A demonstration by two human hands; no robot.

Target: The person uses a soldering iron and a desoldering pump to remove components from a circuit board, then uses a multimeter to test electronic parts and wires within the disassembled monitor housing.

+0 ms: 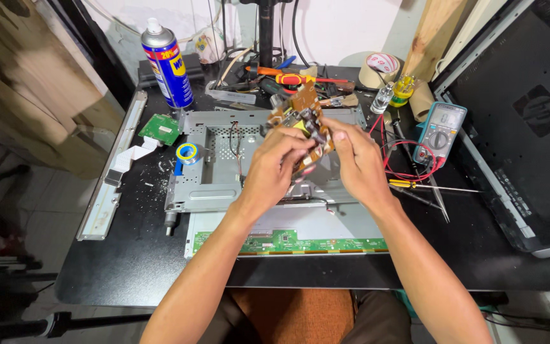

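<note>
Fingers (300,137) of both hands grip circuit board (300,111)

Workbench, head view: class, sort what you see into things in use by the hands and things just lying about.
In use:
brown circuit board, held up by left hand and right hand
metal chassis beneath them

Lying about:
spray can
multimeter
solder reel
small green board
tape roll
screwdrivers

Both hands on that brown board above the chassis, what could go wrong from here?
1. The brown circuit board is pinched between left hand and right hand in mid-air; a slip would likely drop it onto the metal chassis.
2. The multimeter leads loop beside the right wrist and could snag.
3. The spray can stands near the back edge, easily knocked.
</note>
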